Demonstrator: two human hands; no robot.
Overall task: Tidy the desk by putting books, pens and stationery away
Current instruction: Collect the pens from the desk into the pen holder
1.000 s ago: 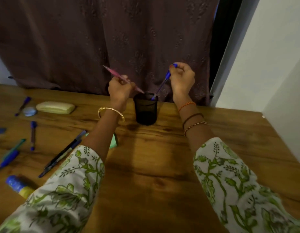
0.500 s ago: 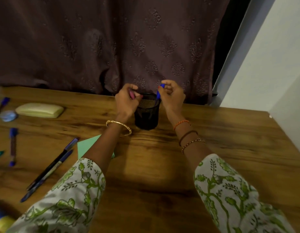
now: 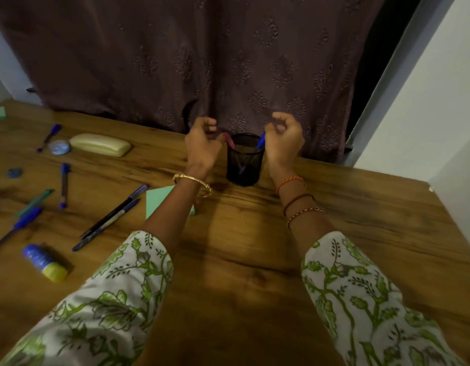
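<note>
A black mesh pen cup (image 3: 245, 165) stands at the back middle of the wooden desk (image 3: 255, 260). A pink pen (image 3: 229, 140) leans inside it on the left and a blue pen (image 3: 260, 140) on the right. My left hand (image 3: 202, 146) hovers just left of the cup, fingers loosely apart and off the pink pen. On the cup's right, my right hand (image 3: 284, 141) is curled open beside the blue pen. Both hands hold nothing.
On the desk's left lie several pens (image 3: 112, 215), a blue marker (image 3: 64, 184), a glue stick (image 3: 45, 262), a cream case (image 3: 100, 144), a green note pad (image 3: 160, 199) under my left forearm and a small round blue item (image 3: 59, 147). A brown curtain (image 3: 202, 62) hangs behind; a white wall (image 3: 439, 101) stands right.
Both pens went down into the cup and my hands let go of them. The fingers have spread apart beside the rim.
</note>
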